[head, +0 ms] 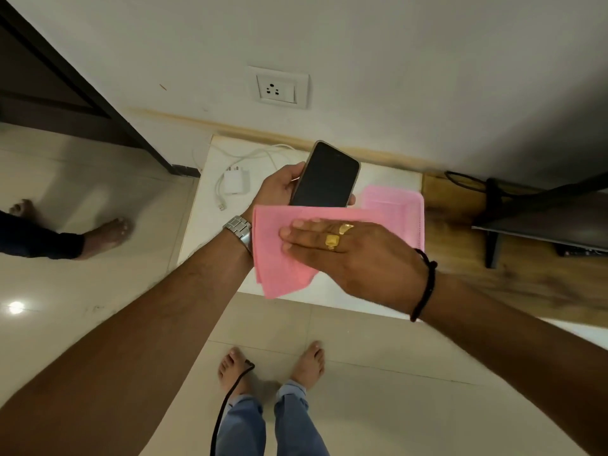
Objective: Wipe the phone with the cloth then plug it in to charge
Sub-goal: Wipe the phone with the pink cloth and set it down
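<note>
My left hand (279,187) grips a black phone (324,176) by its sides, dark screen up, above a small white table (204,232). My right hand (348,255) presses a folded pink cloth (276,245) flat over the phone's lower end, which is hidden under it. The cloth's far part (394,205) trails to the right over the table. A white charger brick (235,182) with its white cable (250,153) lies on the table to the left of the phone. A white wall socket (278,88) sits on the wall above.
A wooden shelf (460,209) runs to the right with a black stand (493,218) on it. Another person's bare foot (105,235) is on the tiled floor at the left. A dark cable (227,403) hangs by my feet. A dark door frame (82,77) stands at the upper left.
</note>
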